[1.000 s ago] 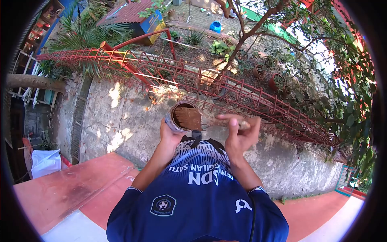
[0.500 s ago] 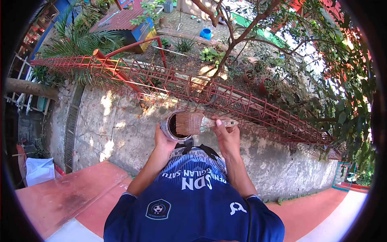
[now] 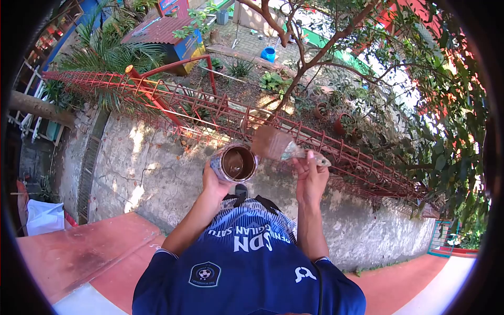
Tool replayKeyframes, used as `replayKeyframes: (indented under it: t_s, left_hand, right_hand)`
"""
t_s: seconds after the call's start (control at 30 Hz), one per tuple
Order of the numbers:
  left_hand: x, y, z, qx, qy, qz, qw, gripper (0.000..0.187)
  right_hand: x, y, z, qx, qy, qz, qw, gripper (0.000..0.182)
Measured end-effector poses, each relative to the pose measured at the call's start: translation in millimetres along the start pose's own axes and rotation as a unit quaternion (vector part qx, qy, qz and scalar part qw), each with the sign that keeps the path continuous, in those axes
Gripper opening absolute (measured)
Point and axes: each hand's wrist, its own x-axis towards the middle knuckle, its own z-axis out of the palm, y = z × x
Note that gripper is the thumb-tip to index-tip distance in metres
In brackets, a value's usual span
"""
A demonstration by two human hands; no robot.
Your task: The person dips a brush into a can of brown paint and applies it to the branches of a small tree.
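Two hands are raised in front of the chest in the head view, each closed on something. The left hand (image 3: 214,181) wraps from below and behind around a can (image 3: 233,163), fingers curled about its wall, so the open top faces the camera; brown paint shows inside, glossy, with a paler patch near the middle. The right hand (image 3: 311,176) is closed on the handle of a brush (image 3: 278,145), thumb and fingers pinched round the pale, paint-smeared grip. The brush lies nearly level, its handle running right into the hand and its wide brown bristles pointing left. The bristles sit just above and right of the can's rim, close to it; whether they touch the rim I cannot tell. The hands are apart, with the can and the brush head between them.

Both forearms rise from a dark blue shirt (image 3: 247,268) with white lettering and a round badge, which fills the lower middle of the frame. Behind the hands runs a rough grey wall (image 3: 157,168), cracked and sun-dappled, topped by a red metal fence (image 3: 336,147) that slants from upper left to lower right. Beyond the fence stand a tree (image 3: 310,58) and potted plants. At the wall's foot lies a red floor (image 3: 84,247), with something white (image 3: 44,218) at the far left edge.
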Motion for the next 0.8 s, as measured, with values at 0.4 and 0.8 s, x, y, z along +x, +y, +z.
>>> replayKeyframes:
  t_s: [0.4, 0.8]
  left_hand:
    - [2.8, 2.6, -13.7, -0.007, -0.042, -0.006, 0.999, 0.060]
    - [-9.3, 6.7, -19.8, -0.004, 0.051, 0.006, 0.999, 0.058]
  right_hand:
    - [111.1, 53.6, -3.6, -0.132, 0.089, -0.137, 0.978, 0.019]
    - [114.0, 37.9, -16.0, -0.164, 0.115, -0.189, 0.961, 0.019]
